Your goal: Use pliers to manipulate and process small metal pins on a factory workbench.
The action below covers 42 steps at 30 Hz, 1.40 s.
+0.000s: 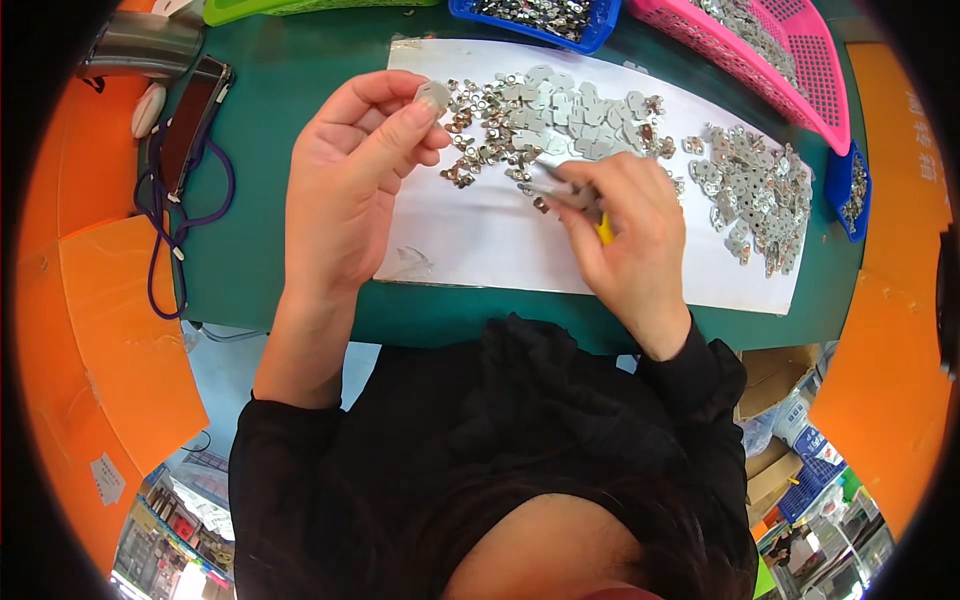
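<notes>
Between the thumb and fingers of my left hand (345, 165) is a small flat grey metal plate (432, 96), raised over the left end of the white sheet. My right hand (635, 225) grips metal tweezers (568, 190) with a bit of yellow at the palm; motion blurs them. Their tips point left toward small shiny metal clips (487, 135) on the sheet. Whether the tips touch or hold a clip I cannot make out. Just beyond the clips and my right hand lies a heap of flat grey plates (585, 112).
The white sheet (470, 245) covers part of the green table (265, 130). Another pile of metal pieces (755, 195) lies at its right end. A pink basket (825, 75), blue trays (603, 28) and a green tray (290, 8) line the back. A phone (190, 130) with a purple cord lies left.
</notes>
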Each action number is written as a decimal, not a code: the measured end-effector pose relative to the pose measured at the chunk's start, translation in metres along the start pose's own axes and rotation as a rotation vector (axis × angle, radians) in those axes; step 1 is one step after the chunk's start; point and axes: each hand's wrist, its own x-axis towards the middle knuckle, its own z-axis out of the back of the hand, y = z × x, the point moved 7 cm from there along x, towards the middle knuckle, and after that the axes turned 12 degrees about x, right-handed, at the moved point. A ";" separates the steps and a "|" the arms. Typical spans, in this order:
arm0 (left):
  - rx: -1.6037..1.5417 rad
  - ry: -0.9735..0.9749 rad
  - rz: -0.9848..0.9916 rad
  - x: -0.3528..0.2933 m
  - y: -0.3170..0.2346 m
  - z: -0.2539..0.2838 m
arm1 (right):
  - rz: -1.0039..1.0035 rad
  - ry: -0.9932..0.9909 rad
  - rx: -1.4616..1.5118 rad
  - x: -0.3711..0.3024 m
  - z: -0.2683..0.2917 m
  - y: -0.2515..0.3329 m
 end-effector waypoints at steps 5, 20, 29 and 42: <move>0.078 -0.020 0.001 0.001 0.011 0.004 | 0.030 -0.079 -0.005 0.021 -0.002 0.001; 0.171 0.092 0.040 -0.005 0.023 -0.013 | -0.022 0.024 -0.151 0.019 0.006 -0.007; 0.330 0.171 0.012 -0.013 0.022 -0.023 | -0.033 -0.004 -0.215 0.020 0.006 -0.014; 0.773 -0.015 -0.265 -0.014 0.005 -0.026 | 0.012 0.053 -0.208 0.025 -0.008 -0.012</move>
